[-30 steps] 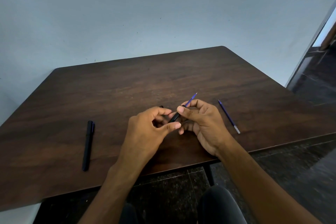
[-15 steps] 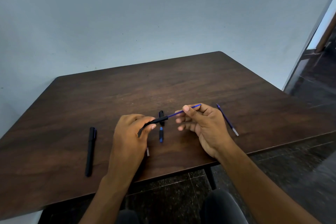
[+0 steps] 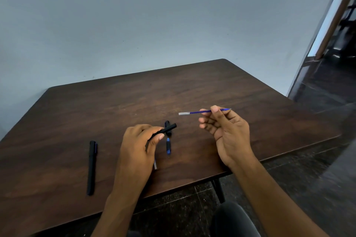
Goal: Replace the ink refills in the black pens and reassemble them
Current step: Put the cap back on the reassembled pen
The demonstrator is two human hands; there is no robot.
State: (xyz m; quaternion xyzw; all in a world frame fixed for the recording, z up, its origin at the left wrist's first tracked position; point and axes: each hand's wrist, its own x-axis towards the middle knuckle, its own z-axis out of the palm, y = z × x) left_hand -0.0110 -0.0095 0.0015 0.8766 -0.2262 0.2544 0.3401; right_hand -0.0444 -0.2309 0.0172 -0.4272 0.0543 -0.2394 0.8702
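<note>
My left hand (image 3: 137, 146) grips a black pen barrel (image 3: 167, 129), its open end pointing up and right. My right hand (image 3: 226, 128) pinches a blue ink refill (image 3: 194, 112) between thumb and fingers, held level above the table with its pale end toward the barrel. The refill is fully out of the barrel, a short gap between them. A black pen cap (image 3: 168, 123) and a small blue-tipped pen piece (image 3: 168, 146) lie on the table (image 3: 96, 107) just beyond my left hand. A whole black pen (image 3: 91, 167) lies at the left.
A pale end of another refill (image 3: 155, 165) shows from under my left hand. The dark wooden table stands against a pale wall; its front edge runs just above my knees. A dark tiled floor and a doorway lie to the right.
My right hand has drawn the blue refill out of the barrel and moved it up and to the right. My left hand keeps the barrel near the same spot.
</note>
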